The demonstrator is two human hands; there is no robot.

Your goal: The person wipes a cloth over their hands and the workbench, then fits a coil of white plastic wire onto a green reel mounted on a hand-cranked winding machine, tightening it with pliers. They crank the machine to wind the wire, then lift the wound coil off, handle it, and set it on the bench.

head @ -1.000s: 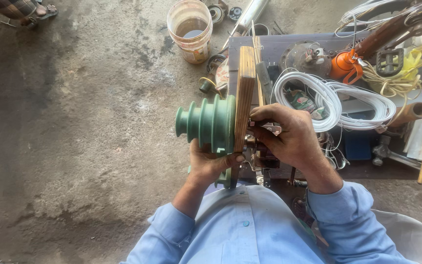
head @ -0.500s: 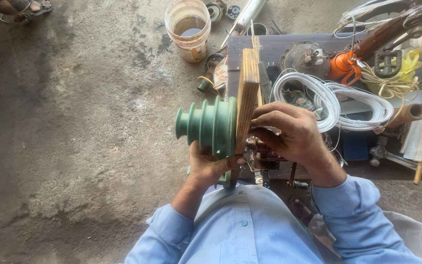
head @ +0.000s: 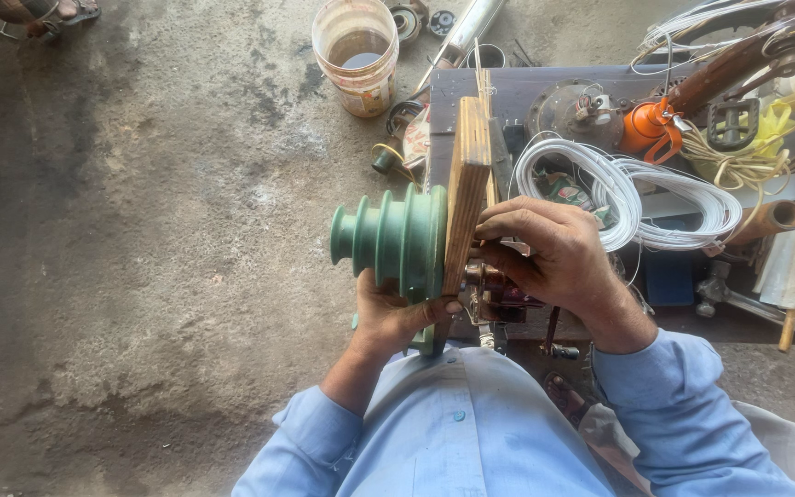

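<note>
A green stepped pulley (head: 393, 241) is fixed to the left face of an upright wooden board (head: 467, 189). My left hand (head: 396, 317) grips the pulley's lower edge from below, thumb against the board. On the board's right side my right hand (head: 549, 253) curls its fingers over a copper coil part (head: 501, 293); what the fingertips pinch is hidden. Both sleeves are light blue.
A dark bench (head: 545, 92) holds coils of white wire (head: 655, 189), an orange tool (head: 648, 127), yellow cord (head: 747, 152) and a pipe (head: 766, 219). A plastic bucket (head: 356, 55) and a metal tube (head: 466, 28) lie on the concrete floor. Another person's foot (head: 43, 14) shows at top left.
My right hand has shifted slightly lower along the board's right side. The pulley and board stay in about the same place.
</note>
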